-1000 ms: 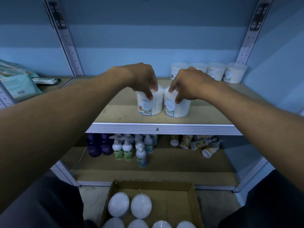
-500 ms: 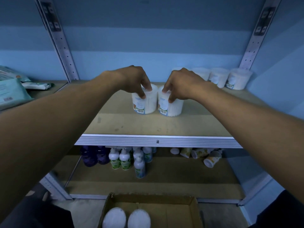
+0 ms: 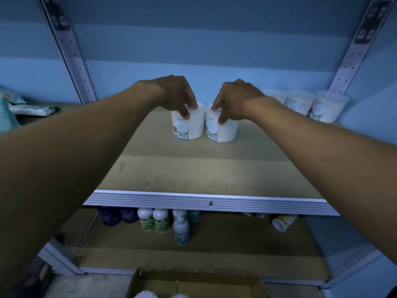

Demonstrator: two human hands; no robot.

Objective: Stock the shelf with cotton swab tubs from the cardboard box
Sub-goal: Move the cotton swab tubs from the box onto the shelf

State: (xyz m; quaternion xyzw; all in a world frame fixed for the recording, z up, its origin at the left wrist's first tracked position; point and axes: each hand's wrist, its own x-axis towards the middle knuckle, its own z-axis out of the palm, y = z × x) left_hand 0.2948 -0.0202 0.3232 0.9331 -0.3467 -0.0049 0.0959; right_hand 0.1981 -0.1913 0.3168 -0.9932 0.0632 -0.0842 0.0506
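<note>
The person is reaching both arms over the shelf point(image 3: 193, 175), each hand gripping one cotton swab tub from above. The left hand point(image 3: 176, 93) is curling its fingers point(image 3: 186, 114) over the lid rim of the left tub point(image 3: 189, 125); the thumb side is hidden, so the full wrap cannot be told. The right hand point(image 3: 234, 97) is pinching the top edge of the right tub point(image 3: 223, 130), fingertips point(image 3: 221, 120) bearing on its near wall. Both tubs are standing upright, long axis vertical, directly beneath the fingers, bases apparently resting on the shelf board, side walls touching or just apart; which, cannot be told. Neither hand is nearer: each is already on its own tub. Three more tubs point(image 3: 318, 108) are sitting in a row well to the right of the right fingers, by the back wall. Judgement: the pair is being set deep on the shelf, so the coming move likely turns on letting go straight upward without tipping them. The cardboard box point(image 3: 193, 284) is lying below, far behind the fingers, with white lids point(image 3: 146, 294) showing inside.
</note>
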